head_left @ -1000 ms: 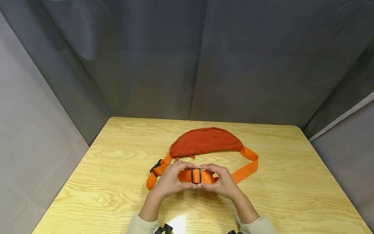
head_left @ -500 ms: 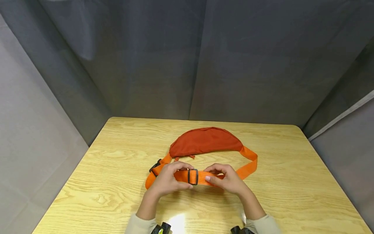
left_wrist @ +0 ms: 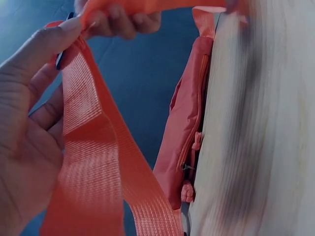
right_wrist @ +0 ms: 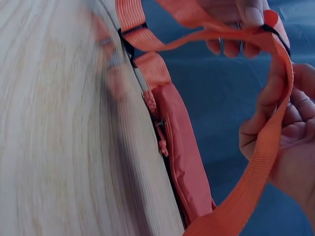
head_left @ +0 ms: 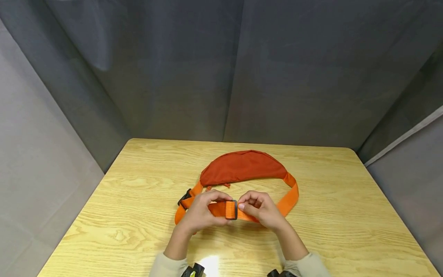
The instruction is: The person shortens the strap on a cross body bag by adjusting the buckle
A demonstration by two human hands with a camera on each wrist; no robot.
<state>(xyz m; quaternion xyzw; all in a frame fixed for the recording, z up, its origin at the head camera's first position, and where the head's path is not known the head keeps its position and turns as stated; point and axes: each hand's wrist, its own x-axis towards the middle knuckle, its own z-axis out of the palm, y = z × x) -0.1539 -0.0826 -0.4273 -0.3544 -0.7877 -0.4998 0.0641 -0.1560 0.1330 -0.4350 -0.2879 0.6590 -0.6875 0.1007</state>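
A red fanny pack (head_left: pixel 243 167) lies on the table with its orange strap (head_left: pixel 290 202) looped toward me. My left hand (head_left: pixel 202 211) grips the strap at a black slider buckle (head_left: pixel 236 210), thumb below and fingers above. Just right of the slider, my right hand (head_left: pixel 265 211) pinches the webbing between thumb and curled fingers. In the left wrist view, the left thumb presses at the slider (left_wrist: pixel 63 58), and a doubled band of strap (left_wrist: pixel 91 147) hangs below it. The right wrist view has the strap (right_wrist: pixel 268 147) running down past the right hand (right_wrist: pixel 295 128).
A black side-release buckle (head_left: pixel 185 197) joins the strap left of the pack. Cord zipper pulls (head_left: pixel 226 185) hang from the pack's near edge. The wooden table (head_left: pixel 121 215) ends at grey curtains (head_left: pixel 173 96) behind and at both sides.
My right hand first slid right from the slider, then came back beside it. The slider shifted left, then right again. The strap's right-hand loop has drawn inward; the pack has stayed put.
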